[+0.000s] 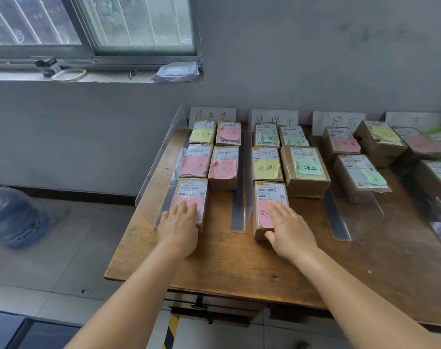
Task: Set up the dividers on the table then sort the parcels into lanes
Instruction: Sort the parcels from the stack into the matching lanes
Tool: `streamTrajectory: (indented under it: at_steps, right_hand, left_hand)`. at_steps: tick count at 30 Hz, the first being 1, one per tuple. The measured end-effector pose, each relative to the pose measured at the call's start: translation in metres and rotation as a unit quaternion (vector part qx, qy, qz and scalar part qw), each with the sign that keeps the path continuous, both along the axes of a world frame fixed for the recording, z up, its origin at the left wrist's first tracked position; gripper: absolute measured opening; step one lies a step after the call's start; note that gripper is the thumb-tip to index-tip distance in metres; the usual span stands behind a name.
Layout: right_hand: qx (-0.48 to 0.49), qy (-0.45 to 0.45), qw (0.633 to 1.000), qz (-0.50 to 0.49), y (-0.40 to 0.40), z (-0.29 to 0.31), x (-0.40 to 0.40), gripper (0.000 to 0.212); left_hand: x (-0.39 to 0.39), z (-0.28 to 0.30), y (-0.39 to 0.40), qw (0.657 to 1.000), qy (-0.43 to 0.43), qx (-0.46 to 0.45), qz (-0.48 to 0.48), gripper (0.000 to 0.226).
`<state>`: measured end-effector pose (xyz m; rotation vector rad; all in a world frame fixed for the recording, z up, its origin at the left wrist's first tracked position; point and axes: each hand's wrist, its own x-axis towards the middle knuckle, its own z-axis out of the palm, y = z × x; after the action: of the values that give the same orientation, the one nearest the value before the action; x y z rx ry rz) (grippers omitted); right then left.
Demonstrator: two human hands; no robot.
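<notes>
The left hand is laid flat, fingers straight, on the nearest parcel of the leftmost lane; the right hand is pressed flat on the nearest parcel of the second lane, thumb at its near end. Clear acrylic dividers are stood between lanes on the wooden table. Behind, paper signs are marked 待处理 and 处理中.

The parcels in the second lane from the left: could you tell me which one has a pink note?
The nearest parcel, under the right hand; the other four there carry yellow or green notes.
</notes>
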<state>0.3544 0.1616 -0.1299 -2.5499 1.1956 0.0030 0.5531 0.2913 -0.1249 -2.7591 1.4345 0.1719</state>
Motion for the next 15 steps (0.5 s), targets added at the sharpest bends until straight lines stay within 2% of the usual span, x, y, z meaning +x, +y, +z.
streamTrajectory:
  at_steps: [8,15]
  right_hand:
    - [-0.029,-0.041,0.998,-0.024,-0.007,0.030,-0.027,0.078]
    - [-0.067,-0.062,0.995,-0.043,-0.030,0.068,-0.081,0.077]
  left_hand:
    - [-0.038,0.047,-0.031,0.997,0.049,-0.065,-0.007,0.065]
    - [-0.114,0.082,-0.069,0.988,0.055,-0.123,-0.080,0.071]
